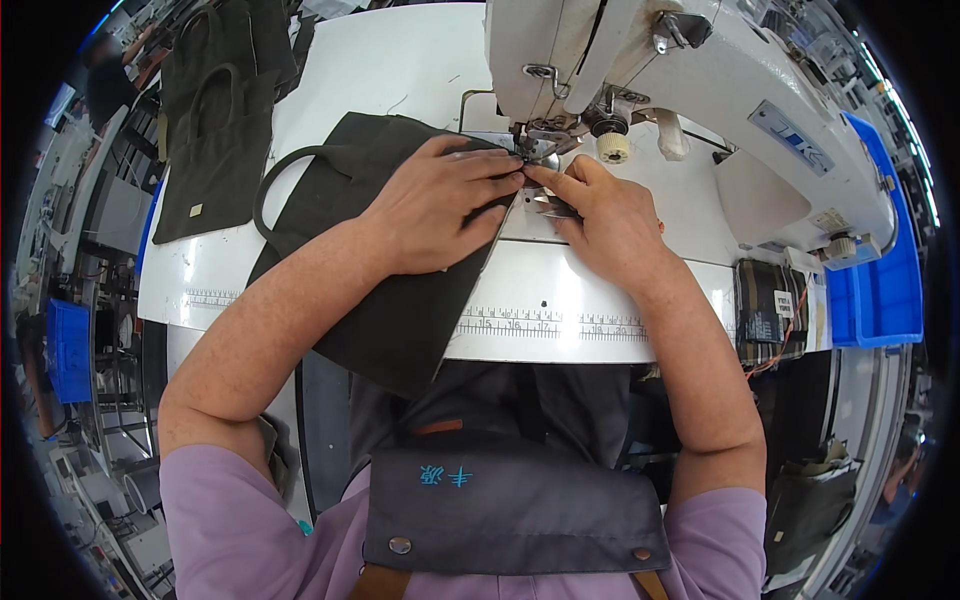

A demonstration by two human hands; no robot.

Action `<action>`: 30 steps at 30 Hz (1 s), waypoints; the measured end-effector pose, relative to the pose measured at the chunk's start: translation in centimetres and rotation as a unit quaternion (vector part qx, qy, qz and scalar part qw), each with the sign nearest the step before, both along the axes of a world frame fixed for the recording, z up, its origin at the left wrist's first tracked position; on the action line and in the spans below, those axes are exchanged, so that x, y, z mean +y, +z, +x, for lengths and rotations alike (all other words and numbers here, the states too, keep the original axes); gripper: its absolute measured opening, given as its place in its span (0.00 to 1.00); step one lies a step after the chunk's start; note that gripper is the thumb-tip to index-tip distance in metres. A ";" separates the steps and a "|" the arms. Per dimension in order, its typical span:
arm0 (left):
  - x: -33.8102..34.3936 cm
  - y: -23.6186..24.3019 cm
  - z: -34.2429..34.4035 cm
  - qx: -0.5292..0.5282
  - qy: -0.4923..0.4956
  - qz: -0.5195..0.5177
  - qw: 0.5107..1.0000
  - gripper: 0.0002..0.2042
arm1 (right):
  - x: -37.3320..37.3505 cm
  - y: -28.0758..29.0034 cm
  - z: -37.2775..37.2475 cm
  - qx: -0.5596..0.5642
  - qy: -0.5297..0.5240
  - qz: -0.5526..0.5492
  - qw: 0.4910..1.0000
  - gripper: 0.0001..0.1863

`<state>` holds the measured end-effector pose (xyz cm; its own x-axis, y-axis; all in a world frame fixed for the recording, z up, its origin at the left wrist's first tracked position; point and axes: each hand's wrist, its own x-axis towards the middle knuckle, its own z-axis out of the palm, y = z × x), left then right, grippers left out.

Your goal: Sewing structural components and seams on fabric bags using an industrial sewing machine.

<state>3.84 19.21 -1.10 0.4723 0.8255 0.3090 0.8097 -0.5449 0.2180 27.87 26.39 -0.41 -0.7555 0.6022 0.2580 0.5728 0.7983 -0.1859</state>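
- Dark bag (390, 325) lies on the white table (400, 55), edge at the sewing machine (690, 115)
- Left hand (435, 205) flat on it, fingers slightly spread; right hand (614, 222) curled round what look like snips (553, 207)
- Looks light, soft, hardly fragile; best held by edge or handle (264, 205)

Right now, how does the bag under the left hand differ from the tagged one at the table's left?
The near bag lies under the left hand, overhanging the table's front edge; the other bag lies untouched behind that edge. The near bag's handle points left, the other's away. Both are dark fabric.
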 end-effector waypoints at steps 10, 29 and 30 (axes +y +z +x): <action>0.1 0.1 0.5 -0.045 0.017 -0.062 0.997 0.26 | 0.0 0.3 0.4 0.003 -0.010 0.002 1.000 0.26; -0.9 -1.3 4.9 -0.015 0.152 -0.022 0.988 0.26 | 1.2 -0.8 1.7 0.094 -0.072 0.025 0.993 0.15; -1.0 -1.4 5.1 -0.013 0.162 -0.020 0.986 0.26 | 1.3 -0.8 1.8 0.100 -0.087 0.032 0.991 0.14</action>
